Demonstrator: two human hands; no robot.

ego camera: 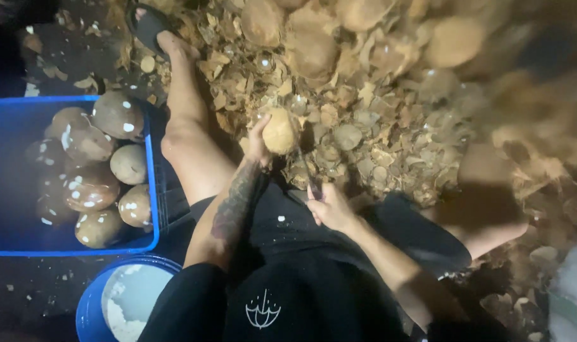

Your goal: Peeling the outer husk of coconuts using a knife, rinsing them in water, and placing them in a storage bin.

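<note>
My left hand (258,140) grips a pale, partly peeled coconut (280,132) and holds it just above the heap of husk chips (364,126). My right hand (329,208) is closed on the handle of a dark knife (306,170), whose blade points up toward the underside of the coconut. Both hands work in front of my knees, above my dark shorts. My tattooed left forearm runs down from the coconut.
A blue crate (150,190) at the left holds several peeled brown coconuts (90,187). A blue bucket (92,304) with white coconut bits stands at the bottom left. Unpeeled coconuts (310,50) lie at the top of the heap. My left leg and sandalled foot (150,25) stretch past the crate.
</note>
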